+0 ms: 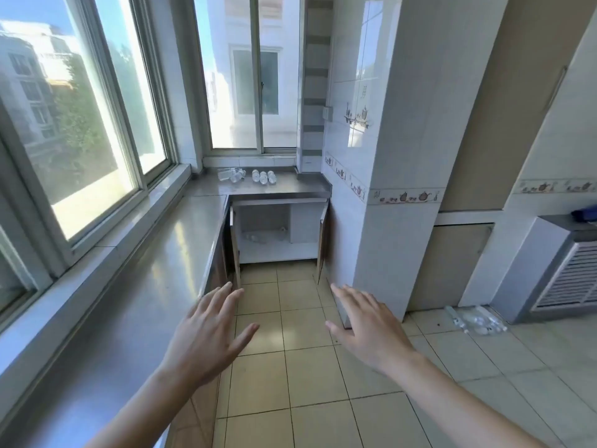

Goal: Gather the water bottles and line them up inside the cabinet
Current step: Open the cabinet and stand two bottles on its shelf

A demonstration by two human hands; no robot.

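Note:
Several clear water bottles [263, 176] lie on their sides on the steel counter [284, 185] at the far end, with a clear plastic wrap holding more bottles [231, 174] to their left. Below that counter the cabinet [277, 250] stands with both doors swung open; a clear bottle [255, 237] lies inside on its white floor. Another plastic-wrapped pack of bottles [476, 320] lies on the floor at the right by the wall. My left hand [210, 334] and my right hand [368, 328] are stretched forward over the floor tiles, fingers spread, holding nothing, far from the bottles.
A long steel counter [145, 302] runs along the windows on the left. A tiled pillar [397, 221] juts out on the right of the aisle, with the right cabinet door [323, 244] beside it. A grey radiator cover [555, 273] stands at the far right. Beige floor tiles [303, 383] lead to the cabinet.

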